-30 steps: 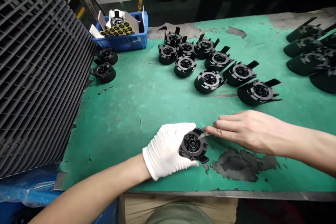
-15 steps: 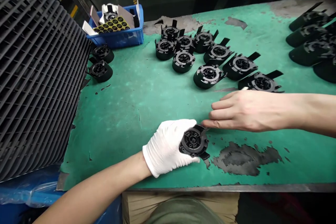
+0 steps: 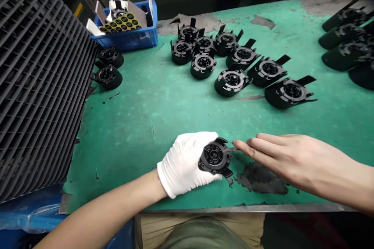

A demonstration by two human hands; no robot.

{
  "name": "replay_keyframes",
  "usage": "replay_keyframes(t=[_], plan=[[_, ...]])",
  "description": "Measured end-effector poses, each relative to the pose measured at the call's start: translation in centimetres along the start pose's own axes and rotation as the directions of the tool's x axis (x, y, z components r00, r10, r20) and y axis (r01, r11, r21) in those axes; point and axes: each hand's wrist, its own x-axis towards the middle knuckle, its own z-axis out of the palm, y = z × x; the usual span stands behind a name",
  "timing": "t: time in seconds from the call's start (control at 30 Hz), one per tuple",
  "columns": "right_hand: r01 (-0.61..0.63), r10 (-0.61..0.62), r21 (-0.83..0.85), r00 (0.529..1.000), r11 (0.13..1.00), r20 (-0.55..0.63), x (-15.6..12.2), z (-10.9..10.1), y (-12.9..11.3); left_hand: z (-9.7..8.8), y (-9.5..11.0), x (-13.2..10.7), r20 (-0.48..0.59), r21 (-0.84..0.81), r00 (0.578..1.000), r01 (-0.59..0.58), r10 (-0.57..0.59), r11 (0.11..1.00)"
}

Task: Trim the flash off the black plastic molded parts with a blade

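Two hands: gloved left hand [image 3: 184, 165] grips round black part [image 3: 215, 158], face up; right hand [image 3: 280, 155] pinches blade [image 3: 230, 149] pointing left.

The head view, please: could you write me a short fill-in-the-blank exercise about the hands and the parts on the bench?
The left hand wears a ____ glove.
It holds a round ____ plastic part.
The bare right hand pinches a thin metal piece against that part's ____ side.
The bin at the back is ____.

Missing: white; black; right; blue

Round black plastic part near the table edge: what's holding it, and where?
The gloved left hand grips the round black part by its left rim; the bare right hand pinches a thin metal piece.
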Motion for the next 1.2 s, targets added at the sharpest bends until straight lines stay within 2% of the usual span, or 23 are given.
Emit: replay_keyframes(t=[0.17, 0.27, 0.33, 0.4, 0.43, 0.47, 0.5, 0.6, 0.7, 0.77, 0.87, 0.93, 1.2], plan=[[0.054, -0.056, 0.031, 0.996, 0.998, 0.068, 2.1, -1.0, -0.8, 0.1, -0.4, -0.4, 0.032, 0.019, 0.998, 0.050, -0.050, 0.999], [0.197, -0.215, 0.109, 0.958, 0.974, 0.189, 3.4, -2.4, 0.0, 0.0, -0.1, 0.0, -0.003, -0.005, 1.000, 0.028, -0.028, 1.000], [0.261, -0.273, 0.084, 0.944, 0.962, 0.186, 2.9, -2.9, 0.1, -0.2, 0.5, 0.5, -0.020, -0.026, 0.998, 0.055, -0.056, 0.998], [0.226, -0.225, -0.010, 0.971, 0.974, 0.084, 1.4, -2.7, -0.7, -0.3, 1.2, 1.1, -0.009, -0.036, 0.992, 0.123, -0.123, 0.992], [0.196, -0.195, -0.018, 0.978, 0.980, 0.075, 0.5, -2.3, -1.6, -0.3, 1.4, 1.2, -0.003, -0.035, 0.988, 0.153, -0.153, 0.988], [0.161, -0.161, -0.024, 0.987, 0.987, -0.023, -0.4, -1.8, -2.6, -0.3, 1.6, 1.3, -0.005, -0.032, 0.986, 0.165, -0.166, 0.986], [0.130, -0.129, -0.015, 0.991, 0.991, 0.042, -1.3, -1.2, -3.9, -0.1, 1.7, 1.2, -0.014, -0.029, 0.987, 0.158, -0.159, 0.987], [0.036, -0.037, -0.062, 0.999, 0.997, -0.008, -2.7, 0.5, -7.4, 0.5, 1.4, 0.3, -0.113, -0.003, 0.992, 0.047, -0.047, 0.999], [0.046, -0.054, -0.131, 0.997, 0.990, -0.055, -2.6, 1.2, -9.3, 0.9, 0.9, -0.5, -0.198, 0.042, 0.979, -0.047, 0.055, 0.998], [0.067, -0.077, -0.183, 0.996, 0.981, -0.048, -2.4, 1.1, -9.6, 0.7, 0.8, -0.3, -0.164, 0.016, 0.986, -0.035, 0.037, 0.999], [0.084, -0.095, -0.248, 0.995, 0.965, -0.036, -2.2, 0.7, -9.6, 0.3, 1.3, 0.5, -0.051, -0.045, 0.997, 0.061, -0.063, 0.997], [0.091, -0.105, -0.286, 0.994, 0.954, -0.035, -2.1, 0.5, -9.6, 0.1, 1.4, 0.8, -0.013, -0.031, 0.994, 0.104, -0.105, 0.994], [0.118, -0.127, -0.336, 0.992, 0.934, -0.004, -1.3, 0.1, -10.0, 0.8, 0.2, -0.4, -0.016, 0.059, 0.999, 0.049, -0.048, 0.997]])
